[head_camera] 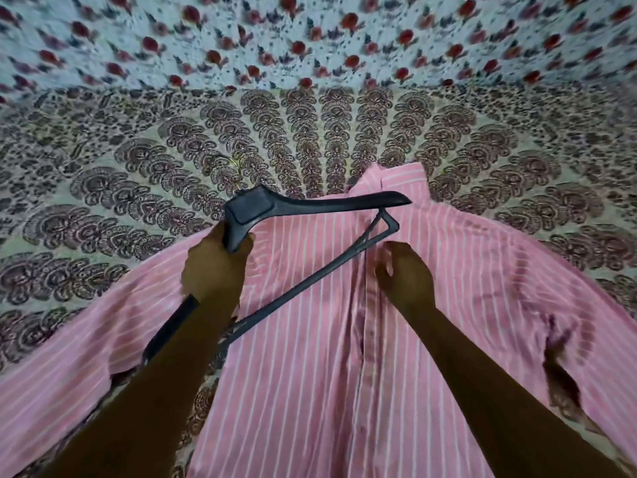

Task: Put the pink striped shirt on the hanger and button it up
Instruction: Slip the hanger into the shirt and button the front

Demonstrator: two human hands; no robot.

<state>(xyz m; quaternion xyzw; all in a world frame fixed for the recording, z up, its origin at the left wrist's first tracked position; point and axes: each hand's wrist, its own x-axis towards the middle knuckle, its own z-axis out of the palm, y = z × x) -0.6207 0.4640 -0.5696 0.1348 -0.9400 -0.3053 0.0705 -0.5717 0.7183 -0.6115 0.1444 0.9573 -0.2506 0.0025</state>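
Both forearms reach forward from the bottom edge over the pink striped shirt [310,357], which lies spread flat beneath and ahead of the hands, its long axis running away from the person, collar [396,182] at the far end and front placket [368,339] between the two arms. Left hand [213,267] grips the black hanger [310,205] at its shoulder bend, fingers curled round the plastic; the hanger is held above the shirt, one arm pointing rightward toward the collar, its lower bar slanting back beneath the left forearm. Right hand [406,274], fingers loosely spread and holding nothing, hovers at the placket just short of the collar, the nearer hand to the neck opening. Judged next: part the front, then feed the hanger forward and right into the shoulders. Supporting surface: patterned bedspread [172,150]; beyond the hands, floral cloth [310,36].
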